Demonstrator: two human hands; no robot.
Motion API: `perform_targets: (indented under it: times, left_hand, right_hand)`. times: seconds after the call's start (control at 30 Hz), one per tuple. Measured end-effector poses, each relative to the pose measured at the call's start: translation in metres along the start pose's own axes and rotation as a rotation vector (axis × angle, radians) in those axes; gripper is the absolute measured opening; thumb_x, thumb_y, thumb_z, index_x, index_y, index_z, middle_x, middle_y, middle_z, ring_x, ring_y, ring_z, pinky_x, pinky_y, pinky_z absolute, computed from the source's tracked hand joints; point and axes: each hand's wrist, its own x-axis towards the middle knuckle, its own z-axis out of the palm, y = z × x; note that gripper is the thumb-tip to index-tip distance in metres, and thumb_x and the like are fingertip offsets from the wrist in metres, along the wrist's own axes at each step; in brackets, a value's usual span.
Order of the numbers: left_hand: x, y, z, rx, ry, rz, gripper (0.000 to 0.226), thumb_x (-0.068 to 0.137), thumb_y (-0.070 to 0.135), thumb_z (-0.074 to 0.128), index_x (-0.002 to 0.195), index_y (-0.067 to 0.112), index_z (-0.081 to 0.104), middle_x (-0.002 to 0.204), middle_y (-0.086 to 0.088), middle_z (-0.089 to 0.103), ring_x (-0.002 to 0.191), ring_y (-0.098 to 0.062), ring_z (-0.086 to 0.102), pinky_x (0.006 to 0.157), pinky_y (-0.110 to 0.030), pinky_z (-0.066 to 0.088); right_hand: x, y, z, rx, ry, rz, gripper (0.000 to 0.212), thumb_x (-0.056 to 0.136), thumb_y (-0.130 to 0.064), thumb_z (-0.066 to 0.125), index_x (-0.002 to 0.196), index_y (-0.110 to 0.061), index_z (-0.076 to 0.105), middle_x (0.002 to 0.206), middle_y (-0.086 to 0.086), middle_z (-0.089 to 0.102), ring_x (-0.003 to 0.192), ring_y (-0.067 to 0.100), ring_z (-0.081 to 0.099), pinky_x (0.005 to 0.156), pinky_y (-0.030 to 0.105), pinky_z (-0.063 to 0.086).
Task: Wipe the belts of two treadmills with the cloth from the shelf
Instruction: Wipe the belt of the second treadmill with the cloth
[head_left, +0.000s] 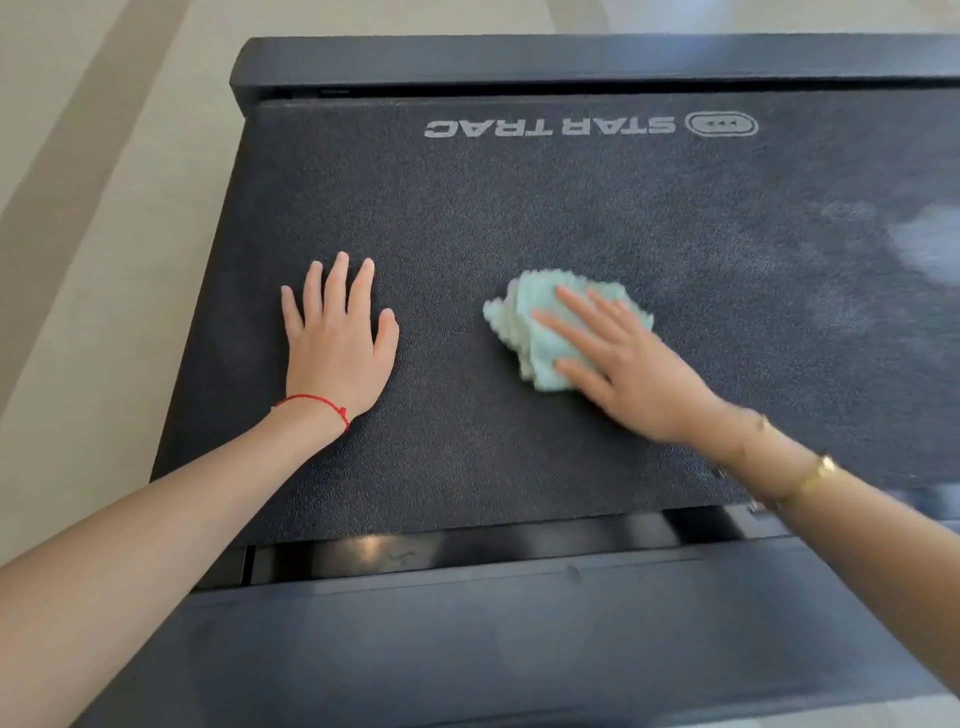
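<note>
Flat, right hand (639, 364) presses cloth (540, 322) on belt (519, 208).

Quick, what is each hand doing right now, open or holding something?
Left hand: open, lying flat on the treadmill belt, holding nothing.
Right hand: open, straight fingers pressing the light green cloth onto the belt.

Likely a gym or home exercise room: black treadmill belt (519, 218) printed "STAR TRAC" (550, 126), on pale tiled floor (104, 208).
</note>
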Motion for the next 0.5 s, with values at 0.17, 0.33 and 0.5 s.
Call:
perform_targets:
  times: [0.17,0.33,0.5]
  left_hand:
    - [0.0,0.001,-0.002,0.006,-0.018,-0.008,0.058,0.102,0.038,0.033,0.155,0.015,0.026,0.162,-0.014,0.023,0.15,-0.035,0.015,0.119,-0.06,0.01]
    - [-0.002,0.0,0.0,-0.011,0.003,0.001,0.057,0.102,0.034,0.036,0.154,0.014,0.028,0.161,-0.014,0.026,0.149,-0.036,0.017,0.119,-0.06,0.012]
    - [-0.001,0.001,-0.001,-0.001,-0.014,-0.005,0.058,0.102,0.037,0.032,0.155,0.015,0.027,0.162,-0.013,0.024,0.15,-0.035,0.016,0.119,-0.059,0.012]
  right_hand:
    - [0.058,-0.007,0.008,-0.016,0.082,0.328,0.053,0.103,-0.046,0.027,0.153,-0.031,0.025,0.163,0.006,0.014,0.15,0.033,0.008,0.12,0.044,-0.001]
    - [-0.016,-0.064,0.012,-0.01,-0.045,-0.136,0.052,0.104,-0.048,0.024,0.154,-0.037,0.016,0.164,-0.003,0.006,0.152,0.024,0.0,0.123,0.041,-0.001]
    - [-0.013,-0.012,-0.002,0.012,-0.05,-0.083,0.053,0.103,-0.05,0.024,0.153,-0.034,0.022,0.164,-0.002,0.012,0.151,0.02,0.007,0.123,0.036,0.003]
